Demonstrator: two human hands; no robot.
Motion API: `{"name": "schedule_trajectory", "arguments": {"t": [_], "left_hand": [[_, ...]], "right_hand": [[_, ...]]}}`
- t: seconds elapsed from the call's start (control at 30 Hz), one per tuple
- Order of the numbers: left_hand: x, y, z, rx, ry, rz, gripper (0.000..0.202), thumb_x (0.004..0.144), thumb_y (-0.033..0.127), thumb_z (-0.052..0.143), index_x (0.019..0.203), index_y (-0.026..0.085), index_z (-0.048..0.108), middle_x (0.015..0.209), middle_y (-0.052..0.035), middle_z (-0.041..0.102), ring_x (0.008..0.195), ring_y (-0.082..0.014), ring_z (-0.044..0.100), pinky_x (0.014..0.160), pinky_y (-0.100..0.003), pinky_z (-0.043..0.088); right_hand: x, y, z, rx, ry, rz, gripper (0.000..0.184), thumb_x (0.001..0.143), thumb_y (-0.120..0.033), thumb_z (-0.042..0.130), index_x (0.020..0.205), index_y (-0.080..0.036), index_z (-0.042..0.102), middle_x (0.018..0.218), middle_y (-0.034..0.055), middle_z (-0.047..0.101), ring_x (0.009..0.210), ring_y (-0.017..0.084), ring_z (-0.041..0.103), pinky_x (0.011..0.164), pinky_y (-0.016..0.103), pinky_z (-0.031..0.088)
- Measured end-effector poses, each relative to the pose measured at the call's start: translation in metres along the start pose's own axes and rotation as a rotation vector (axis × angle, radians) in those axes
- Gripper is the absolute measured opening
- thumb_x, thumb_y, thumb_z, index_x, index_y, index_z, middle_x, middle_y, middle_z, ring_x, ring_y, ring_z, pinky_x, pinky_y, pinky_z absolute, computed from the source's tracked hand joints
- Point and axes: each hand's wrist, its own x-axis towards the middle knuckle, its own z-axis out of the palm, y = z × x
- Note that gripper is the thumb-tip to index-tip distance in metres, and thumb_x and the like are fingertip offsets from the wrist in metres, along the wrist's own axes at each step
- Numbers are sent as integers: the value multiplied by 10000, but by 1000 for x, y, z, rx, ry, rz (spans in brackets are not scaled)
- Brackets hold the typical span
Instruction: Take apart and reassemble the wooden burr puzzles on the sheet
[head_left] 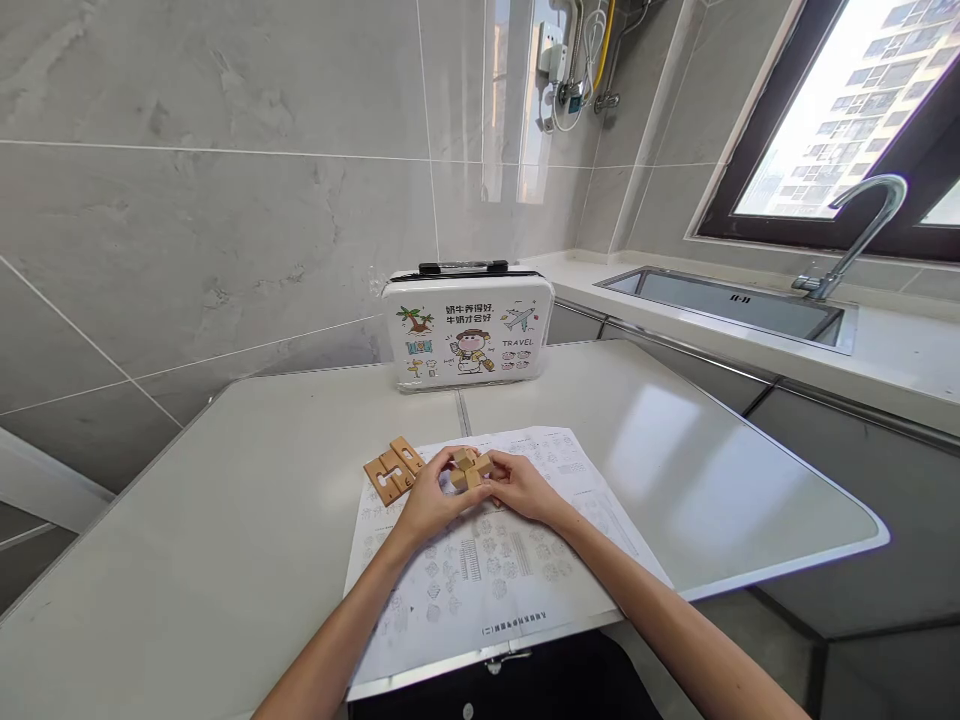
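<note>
Both hands meet over a printed instruction sheet (487, 570) on a white table (225, 540). My left hand (429, 497) and my right hand (520, 487) each pinch a small wooden interlocking puzzle (469, 468), a cross of notched blocks, held just above the sheet. The fingers of both hands are curled round it. Loose notched wooden pieces (393, 469) lie side by side on the table, just left of my left hand.
A white carry case (466, 333) with cartoon prints and a black handle stands upright at the table's far edge against the tiled wall. To the right, a counter holds a steel sink (731, 303) and a curved tap (862, 230) under a window.
</note>
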Motion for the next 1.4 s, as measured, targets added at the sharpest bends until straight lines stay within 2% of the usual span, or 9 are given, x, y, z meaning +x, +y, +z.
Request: {"name": "schedule_trajectory", "arguments": {"t": [0.07, 0.13, 0.33, 0.57, 0.8, 0.93, 1.07, 1.3, 1.4], "left_hand": [[0, -2, 2, 13, 33, -7, 545, 777, 491, 848, 1222, 240, 660, 1242, -83, 711, 1154, -285, 660, 1030, -410, 517], [0, -3, 2, 21, 56, -15, 522, 784, 506, 834, 1195, 237, 657, 1218, -80, 716, 1145, -285, 662, 1022, -410, 517], [1, -5, 3, 64, 78, -35, 492, 790, 523, 822, 1145, 237, 639, 1148, -57, 730, 1091, -267, 679, 986, -388, 519], [4, -7, 3, 73, 165, -33, 475, 798, 499, 803, 1169, 237, 665, 1141, -57, 734, 1036, -249, 683, 965, -392, 528], [4, -6, 2, 39, 171, -38, 457, 819, 504, 789, 1179, 251, 666, 1186, -55, 730, 1050, -242, 686, 984, -395, 524], [4, -5, 2, 32, 171, -56, 479, 818, 514, 795, 1205, 260, 670, 1228, -62, 723, 1090, -252, 683, 999, -403, 524], [4, -5, 2, 54, 178, -47, 477, 809, 514, 805, 1198, 265, 684, 1218, -57, 725, 1079, -251, 682, 992, -401, 528], [5, -7, 4, 109, 184, -28, 517, 797, 511, 811, 1228, 256, 684, 1194, -62, 731, 1044, -255, 674, 967, -396, 531], [4, -8, 3, 126, 187, -16, 517, 808, 512, 798, 1241, 256, 679, 1227, -67, 716, 1062, -255, 661, 982, -403, 524]], "right_hand": [[1, 3, 3, -57, 72, -18, 115, 814, -272, 675, 806, -221, 573, 591, -76, 457, 547, 118, 403, 542, 257, 308], [2, 4, 6, -62, 94, -19, 71, 815, -262, 641, 848, -226, 590, 589, -80, 445, 540, 122, 396, 535, 255, 308], [2, 2, 8, -57, 78, -12, 132, 830, -268, 622, 952, -219, 611, 675, -60, 547, 551, 118, 433, 538, 250, 336], [0, -3, 7, 33, 14, -54, 381, 877, -324, 681, 1236, -240, 586, 1059, 26, 714, 735, 143, 613, 621, 261, 447], [2, -2, 9, 27, 52, -36, 343, 877, -362, 685, 1189, -234, 620, 1105, 55, 735, 817, 183, 679, 631, 282, 484], [5, 3, 7, -92, 203, -36, 257, 894, -361, 646, 1112, -227, 663, 988, 44, 755, 791, 199, 686, 678, 322, 516], [6, 12, 3, -293, 360, -62, 220, 883, -301, 648, 1089, -237, 690, 1023, 49, 760, 845, 217, 677, 744, 353, 525], [5, 20, 2, -495, 323, -88, 146, 880, -260, 691, 1025, -249, 706, 1026, 57, 754, 991, 260, 637, 889, 415, 507], [5, 19, 3, -460, 325, -121, 247, 864, -267, 706, 1109, -242, 679, 1106, 71, 724, 1046, 271, 618, 935, 437, 502]]}}
